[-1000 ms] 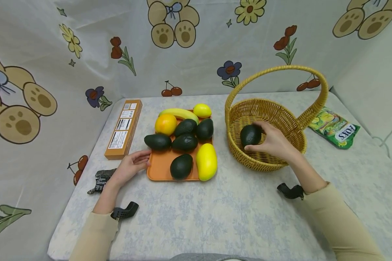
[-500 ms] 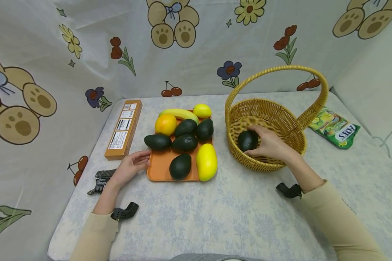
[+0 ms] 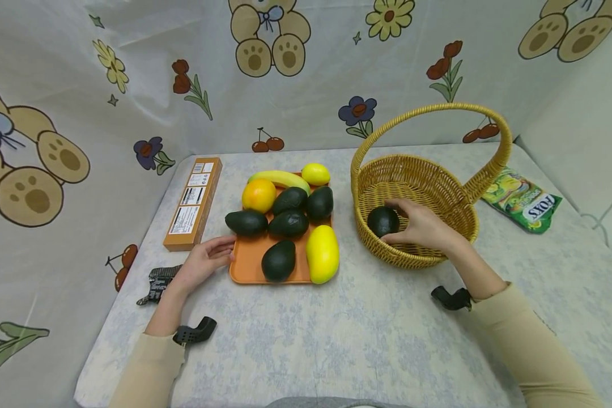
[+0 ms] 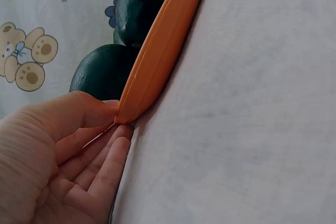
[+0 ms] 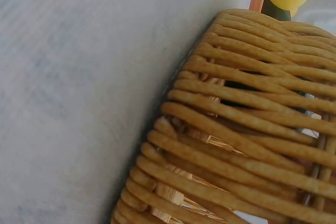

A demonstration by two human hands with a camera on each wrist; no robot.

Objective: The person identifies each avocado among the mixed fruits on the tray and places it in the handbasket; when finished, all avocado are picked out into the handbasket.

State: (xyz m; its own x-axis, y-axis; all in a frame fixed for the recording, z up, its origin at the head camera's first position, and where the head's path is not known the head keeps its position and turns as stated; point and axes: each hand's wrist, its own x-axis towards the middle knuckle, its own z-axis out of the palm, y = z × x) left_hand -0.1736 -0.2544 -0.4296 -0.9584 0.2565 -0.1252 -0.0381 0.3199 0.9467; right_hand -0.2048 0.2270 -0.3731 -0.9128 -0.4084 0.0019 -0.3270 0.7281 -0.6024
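In the head view my left hand (image 3: 201, 265) is at the left edge of an orange tray (image 3: 247, 262). The left wrist view shows thumb and fingertips pinching the tray's corner. On the tray lie several dark avocados (image 3: 278, 261), a yellow mango (image 3: 322, 254), an orange (image 3: 258, 195), a banana (image 3: 280, 178) and a lemon (image 3: 315, 174). My right hand (image 3: 422, 228) reaches inside a wicker basket (image 3: 413, 262), thumb and fingers round a dark avocado (image 3: 382, 221) low by its left wall. The right wrist view shows only the basket's weave (image 5: 236, 129), hiding that hand.
A long cardboard box (image 3: 192, 204) lies left of the tray, with a black packet (image 3: 160, 280) nearer me. The basket's tall handle (image 3: 433, 107) arches over the right hand. A green FOX'S bag (image 3: 525, 201) lies right of the basket.
The avocado in the basket has moved left and slightly down, with the right hand shifting slightly left. The front avocado on the tray has rolled a little left. The left hand stays put.
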